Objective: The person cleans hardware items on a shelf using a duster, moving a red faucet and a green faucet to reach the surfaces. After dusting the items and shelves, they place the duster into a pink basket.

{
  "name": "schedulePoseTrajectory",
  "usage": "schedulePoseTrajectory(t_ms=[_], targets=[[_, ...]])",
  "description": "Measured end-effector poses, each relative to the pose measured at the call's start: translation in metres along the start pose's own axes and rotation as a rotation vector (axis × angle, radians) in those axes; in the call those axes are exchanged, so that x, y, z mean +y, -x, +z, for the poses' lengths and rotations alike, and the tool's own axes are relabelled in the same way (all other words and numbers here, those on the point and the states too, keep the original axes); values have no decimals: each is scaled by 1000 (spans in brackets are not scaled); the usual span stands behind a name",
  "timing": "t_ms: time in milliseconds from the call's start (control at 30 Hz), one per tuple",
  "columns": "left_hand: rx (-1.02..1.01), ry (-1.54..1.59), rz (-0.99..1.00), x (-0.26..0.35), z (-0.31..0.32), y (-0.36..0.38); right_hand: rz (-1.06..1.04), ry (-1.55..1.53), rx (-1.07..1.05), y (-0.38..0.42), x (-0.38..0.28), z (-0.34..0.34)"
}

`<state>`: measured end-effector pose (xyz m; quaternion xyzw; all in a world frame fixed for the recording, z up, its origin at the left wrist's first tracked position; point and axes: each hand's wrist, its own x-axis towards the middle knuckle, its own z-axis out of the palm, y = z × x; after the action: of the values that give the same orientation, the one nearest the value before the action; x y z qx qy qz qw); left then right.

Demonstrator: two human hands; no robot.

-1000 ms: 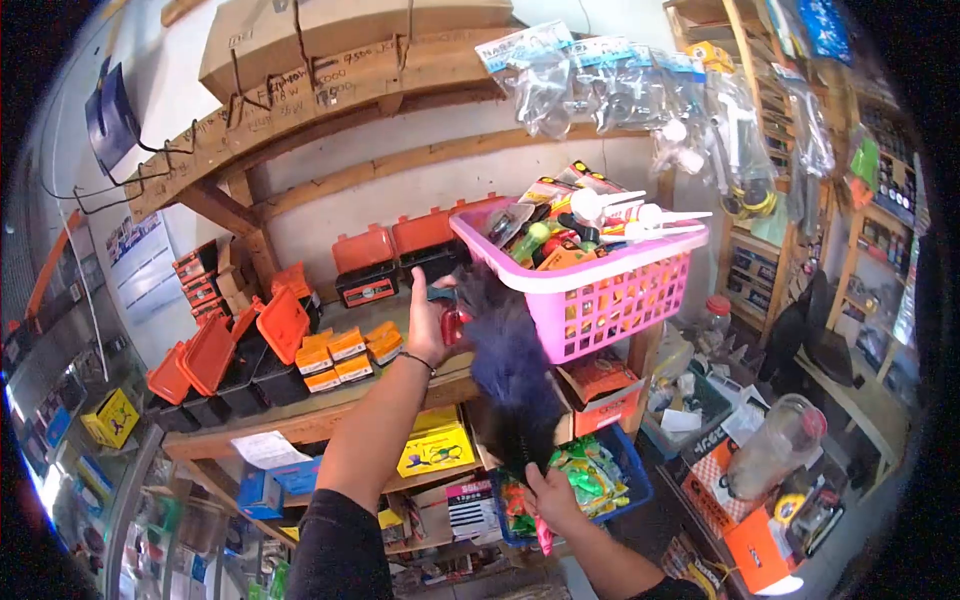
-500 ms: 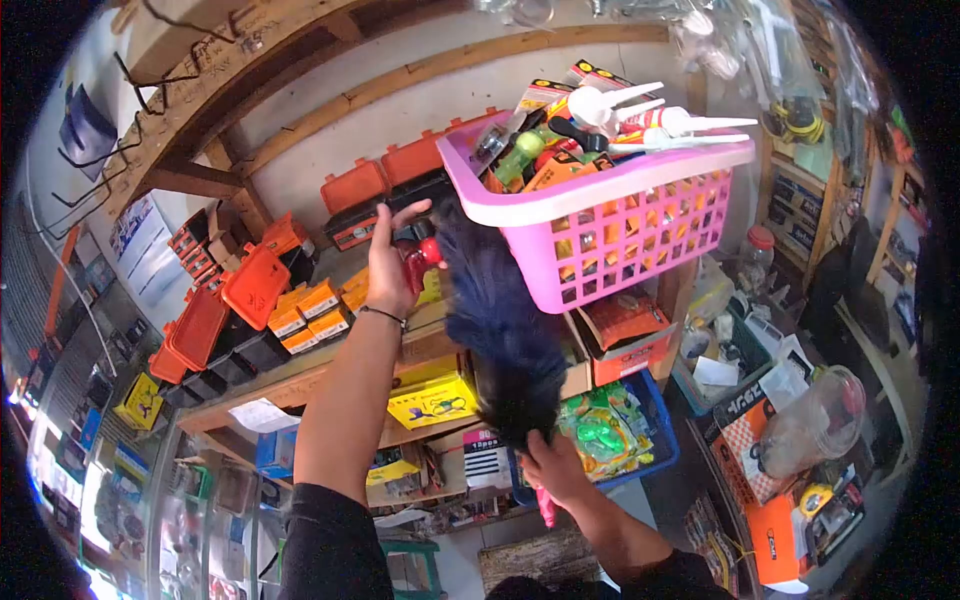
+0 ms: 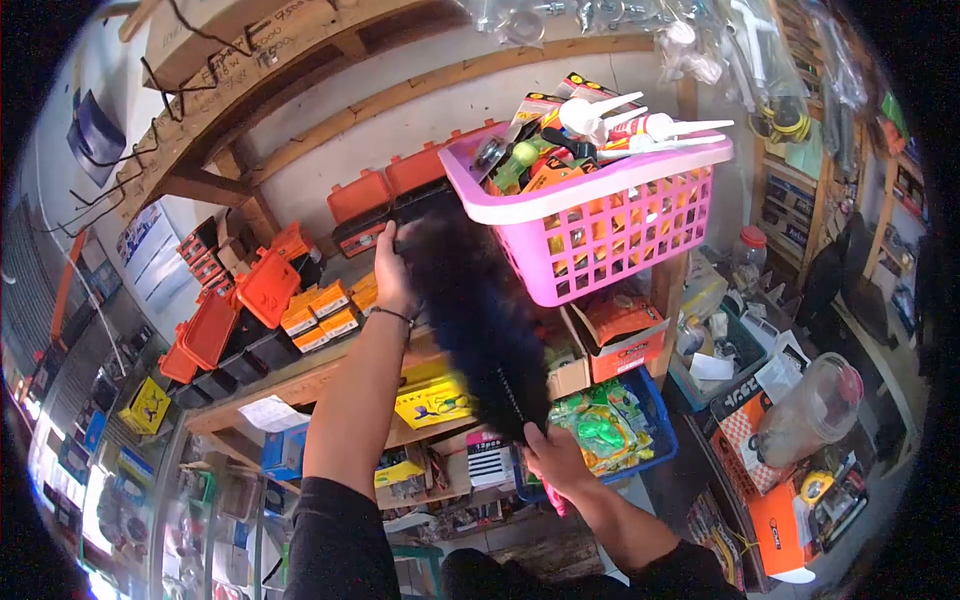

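My right hand [image 3: 556, 462] is closed around the pink handle [image 3: 555, 497] of a feather duster. The dark, fluffy duster head [image 3: 475, 320] reaches up and left from it, blurred by motion. My left hand [image 3: 393, 275] is raised at the duster's left side, wearing a thin dark bracelet. Its fingers are partly covered by the duster, which also hides the small red object seen in that hand a moment earlier. Just right of the duster, a pink basket [image 3: 600, 215] holds white-nozzled tubes and packaged goods.
Orange-lidded boxes [image 3: 265, 288] and small orange-yellow boxes [image 3: 322, 312] line the wooden shelf on the left. Below are a yellow box [image 3: 432, 405] and a blue tray [image 3: 655, 440] of green packets. A clear jar [image 3: 815, 410] lies at right. Wire hooks [image 3: 175, 90] jut out upper left.
The duster has swung up and left across my left hand, covering the red object there. My right hand has shifted slightly. The view has moved a little.
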<state>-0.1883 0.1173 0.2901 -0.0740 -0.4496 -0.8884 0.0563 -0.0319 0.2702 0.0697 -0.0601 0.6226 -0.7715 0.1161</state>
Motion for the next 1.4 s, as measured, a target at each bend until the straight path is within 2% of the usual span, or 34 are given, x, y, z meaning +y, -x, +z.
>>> schedulePoseTrajectory(t_ms=[33,67,100,133,167,200,267,300,333,367,400,433,500,600,667,700,733,800,867,933,967,1000,1100,1133,1267,1333,1367,1400], targets=[[-122,-372,62,2,-30,-13,6,-121,-34,0,1,5],[-94,-400,141,-5,-32,-18,13,-243,-62,2,3,9],[-130,-319,147,-7,-35,-23,25,-104,-123,-1,7,8],[-166,-237,153,-8,-40,-30,38,-104,-113,0,6,7],[-627,109,-17,-11,-65,-58,0,-116,-81,1,3,6],[-540,162,-1,-9,-46,-26,-42,-125,-50,1,3,5],[-208,-228,63,-1,-17,8,-200,55,8,-3,12,-5],[-315,-221,98,-5,-31,-5,-96,-51,-76,3,7,-6],[-316,-178,65,-6,-31,-3,6,-156,-160,9,-1,-5],[-343,-247,137,-5,-39,-16,78,-182,-160,15,-12,-3],[-371,-315,212,-9,-51,-37,64,-173,-156,14,-14,-4],[-352,-57,180,-12,-49,-36,35,-188,-67,15,-13,-4],[-302,-120,202,-12,-36,-10,-59,-210,41,12,-2,-11],[-231,-195,166,-4,-29,7,-26,-203,-75,16,-2,-16],[-275,-185,284,-11,-42,-15,-33,-134,-45,17,1,-16],[-361,-134,250,-12,-55,-26,-40,-75,-15,18,2,-15],[-340,-121,260,-8,-47,-13,-47,-14,10,19,1,-14],[-151,-126,225,-7,-23,13,-39,-93,19,21,-4,-10],[-78,-209,212,-6,-22,24,-46,-222,19,22,0,-6],[-93,-97,298,-8,-24,20,3,-126,-44,22,10,-10],[-195,-22,296,-12,-39,4,-19,-64,-66,23,14,-10],[-196,-17,302,-10,-39,5,-46,-3,-86,23,12,-7],[-12,-182,379,-7,-29,21,-53,-138,6,24,5,0],[-12,-178,382,-9,-29,19,-52,-187,47,24,5,1],[-41,-323,466,-15,-41,6,10,-105,-132,23,9,-7],[-97,-182,426,-9,-33,10,-36,-167,-59,21,5,-7],[35,-448,501,-7,-25,26,-51,-213,-19,22,3,-6],[30,-448,503,-8,-24,26,-64,-258,22,23,2,-5]])
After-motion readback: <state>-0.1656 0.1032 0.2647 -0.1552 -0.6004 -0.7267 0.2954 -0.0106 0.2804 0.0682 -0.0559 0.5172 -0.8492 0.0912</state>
